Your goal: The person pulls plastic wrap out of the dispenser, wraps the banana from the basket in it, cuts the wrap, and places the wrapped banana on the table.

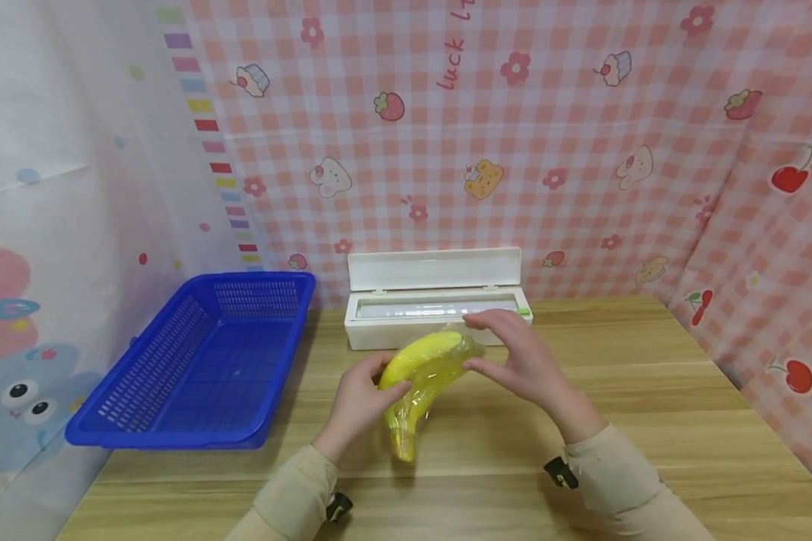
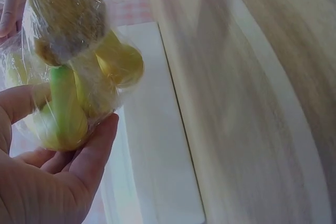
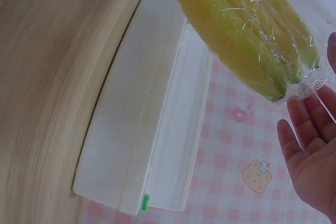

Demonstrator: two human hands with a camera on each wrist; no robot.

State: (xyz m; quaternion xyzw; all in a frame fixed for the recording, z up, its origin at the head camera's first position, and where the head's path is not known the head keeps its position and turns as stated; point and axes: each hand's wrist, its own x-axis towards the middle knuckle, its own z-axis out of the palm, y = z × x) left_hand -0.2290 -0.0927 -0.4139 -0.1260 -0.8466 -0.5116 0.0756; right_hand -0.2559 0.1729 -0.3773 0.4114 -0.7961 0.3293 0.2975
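A bunch of yellow bananas (image 1: 428,370) wrapped in clear cling film is held up over the table, its stem end pointing down toward the front. My left hand (image 1: 363,397) grips the bunch at its left side, thumb in front and fingers behind. The film lies crinkled over the stem end in the left wrist view, where the bunch (image 2: 68,124) sits between thumb and fingers. At the banana tips, my right hand (image 1: 517,361) is spread with fingers apart. In the right wrist view its fingertips are right at the gathered film (image 3: 307,88) beyond the tips.
Behind the bananas stands a white cling film box (image 1: 392,335) with its lid (image 1: 436,270) raised and a green slider (image 1: 524,311) at its right end. A blue plastic basket (image 1: 260,428) occupies the left side of the wooden table (image 1: 649,421). Checked cloth (image 1: 568,135) hangs behind.
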